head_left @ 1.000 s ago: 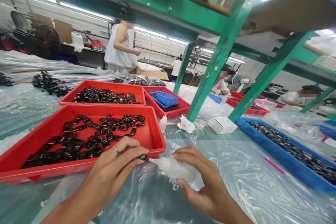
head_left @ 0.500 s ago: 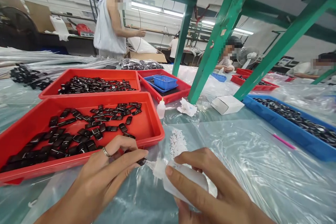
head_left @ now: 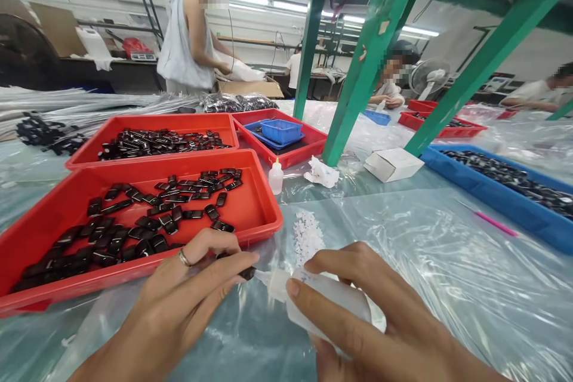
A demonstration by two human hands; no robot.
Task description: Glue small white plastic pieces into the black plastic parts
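Pinched in the fingers of my left hand (head_left: 188, 298) is a small glossy black part (head_left: 248, 273), mostly hidden by the fingers. My right hand (head_left: 371, 316) wraps round a translucent white squeeze bottle (head_left: 329, 298), tipped on its side. The bottle's narrow nozzle points left and meets the end of the black part; whether liquid is coming out I cannot tell. Just beyond the bottle lies a pile of small white pieces (head_left: 308, 236). Close behind my left hand stands a red tray (head_left: 250, 191) with many similar black parts.
Behind are a second red tray (head_left: 111, 125) of black parts and a red tray (head_left: 308, 152) holding blue ones. A small upright bottle (head_left: 276, 177), crumpled tissue (head_left: 322, 173), white box (head_left: 394, 164), green posts (head_left: 358, 77), blue tray (head_left: 492, 203) and pink tool (head_left: 496, 224) stand or lie around. Co-workers are beyond.
The view has shifted slightly. Both hands keep their grips, with the nozzle still at the black part. In the background, the standing person's arm has lowered onto a white bag.
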